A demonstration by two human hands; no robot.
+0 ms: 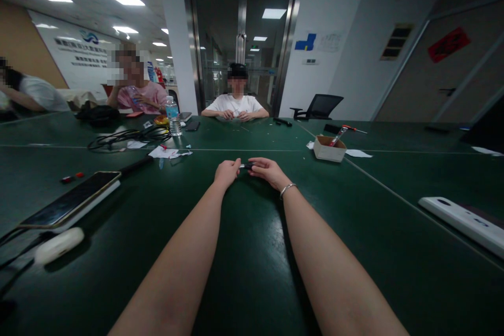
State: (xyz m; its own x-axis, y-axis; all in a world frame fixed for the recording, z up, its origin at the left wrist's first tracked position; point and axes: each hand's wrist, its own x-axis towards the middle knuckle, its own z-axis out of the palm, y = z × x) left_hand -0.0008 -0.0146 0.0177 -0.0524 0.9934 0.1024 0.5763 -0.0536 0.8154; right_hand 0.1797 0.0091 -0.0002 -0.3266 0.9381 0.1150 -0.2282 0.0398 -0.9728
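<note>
Both my hands meet over the green table (252,252), ahead of me. Between them is a small black object with a shiny metallic end (247,166), too small to name. My left hand (227,174) is closed, its thumb and fingers pinching the metallic end. My right hand (270,172), with a silver bracelet at the wrist, grips the black end between thumb and fingertips. The fingers partly cover the object.
A small box (329,151) holding tools stands to the right, a white power strip (464,220) nearer. On the left are a phone (73,197), a white device (60,245), a cable coil (118,139) and a water bottle (173,118). A person (238,105) sits opposite.
</note>
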